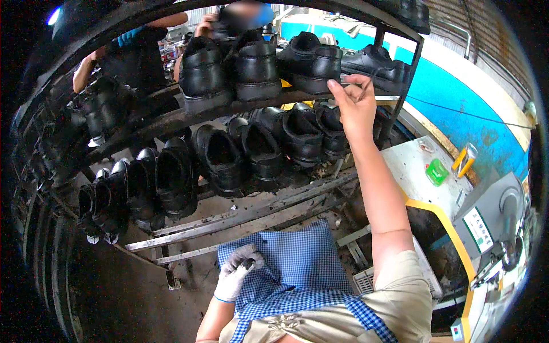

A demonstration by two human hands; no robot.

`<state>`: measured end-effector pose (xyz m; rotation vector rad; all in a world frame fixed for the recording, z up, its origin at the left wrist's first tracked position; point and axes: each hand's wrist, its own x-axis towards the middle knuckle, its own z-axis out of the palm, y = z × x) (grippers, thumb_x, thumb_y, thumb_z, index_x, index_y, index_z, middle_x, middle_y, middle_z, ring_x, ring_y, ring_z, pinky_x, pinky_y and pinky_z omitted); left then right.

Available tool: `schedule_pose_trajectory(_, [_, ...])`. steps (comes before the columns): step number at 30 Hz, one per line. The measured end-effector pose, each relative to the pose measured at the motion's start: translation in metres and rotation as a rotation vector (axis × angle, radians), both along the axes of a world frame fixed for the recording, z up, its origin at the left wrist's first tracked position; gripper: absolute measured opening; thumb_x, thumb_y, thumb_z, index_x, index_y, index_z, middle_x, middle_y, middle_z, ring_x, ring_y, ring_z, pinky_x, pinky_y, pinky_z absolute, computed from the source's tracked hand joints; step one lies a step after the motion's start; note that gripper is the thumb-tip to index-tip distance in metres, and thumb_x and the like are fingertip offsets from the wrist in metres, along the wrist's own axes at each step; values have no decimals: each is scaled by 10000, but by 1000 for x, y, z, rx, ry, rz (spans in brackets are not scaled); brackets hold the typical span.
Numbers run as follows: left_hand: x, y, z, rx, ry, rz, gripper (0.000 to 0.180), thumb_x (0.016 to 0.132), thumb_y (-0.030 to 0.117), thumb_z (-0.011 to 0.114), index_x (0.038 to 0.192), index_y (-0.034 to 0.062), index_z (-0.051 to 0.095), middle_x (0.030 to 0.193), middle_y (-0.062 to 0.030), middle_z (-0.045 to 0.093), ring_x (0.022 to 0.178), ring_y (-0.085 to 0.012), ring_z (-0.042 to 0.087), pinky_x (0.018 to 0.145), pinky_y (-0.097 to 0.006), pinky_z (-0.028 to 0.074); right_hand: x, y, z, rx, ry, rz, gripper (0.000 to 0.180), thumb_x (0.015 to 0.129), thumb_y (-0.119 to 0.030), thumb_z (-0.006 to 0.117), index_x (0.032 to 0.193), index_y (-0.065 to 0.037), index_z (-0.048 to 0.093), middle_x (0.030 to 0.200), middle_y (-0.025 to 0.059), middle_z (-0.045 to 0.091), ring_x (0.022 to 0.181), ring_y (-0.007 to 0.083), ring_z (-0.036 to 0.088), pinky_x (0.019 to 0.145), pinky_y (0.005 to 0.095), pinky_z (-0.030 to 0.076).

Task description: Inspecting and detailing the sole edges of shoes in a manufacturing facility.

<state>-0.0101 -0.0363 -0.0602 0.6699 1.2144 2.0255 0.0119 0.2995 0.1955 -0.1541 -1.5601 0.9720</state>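
My right hand (357,108), bare, reaches up to the upper shelf, beside the heel of a black leather shoe (320,67). Its thumb stands apart from the half-curled fingers, and I see nothing held between them. Another black shoe (374,66) lies on its far right side, toward the shelf's end. My left hand (237,273), in a white glove, is closed low in front of the blue checked apron (303,257). A small dark thing shows between its fingers, too small to name.
The black metal rack (160,123) carries more black shoes (220,160) on its lower tier. Rails (240,220) run beneath. To the right stand a white worktable (400,163) with a green container (436,172), and a grey machine (492,223). Another person (137,60) is behind the rack.
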Motion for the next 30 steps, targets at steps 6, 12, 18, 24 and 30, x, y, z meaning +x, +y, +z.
schedule_pose_trajectory(6, [3,1,0,-15,-41,-26,355,876,104,584,1203,-10,506,1052,-114,613,972,-211,590,869,-332,468,-20,-60,36,661,-153,-191,497,750,-267,737,1165,-75,543,1125,104,581,967,263,618,772,332,505])
schedule_pose_trajectory(12, [5,13,7,25,-50,-105,401,881,128,592,1232,-33,481,1097,-122,603,999,-219,581,889,-327,452,-51,-66,61,854,-207,-274,670,690,-352,776,1239,-89,496,1109,115,574,759,241,590,712,339,491])
schedule_pose_trajectory(18, [3,15,11,81,-174,-174,448,858,169,629,1235,-28,485,1064,-130,604,992,-225,579,899,-346,446,28,-86,17,685,-172,146,319,662,-167,794,763,-26,526,743,84,517,640,250,530,575,310,431])
schedule_pose_trajectory(24, [-8,10,20,149,-75,-306,573,804,284,695,1248,-9,483,1024,-148,615,994,-274,592,887,-394,464,133,-106,-63,661,-208,306,424,561,-225,873,732,-161,490,692,2,500,553,164,527,472,271,404])
schedule_pose_trajectory(30, [-13,35,92,351,-3,81,812,830,633,489,1423,122,276,1367,-144,415,1219,-256,455,992,-398,405,154,-100,-108,727,-560,657,297,611,-216,794,827,-126,612,822,21,548,578,169,584,475,299,477])
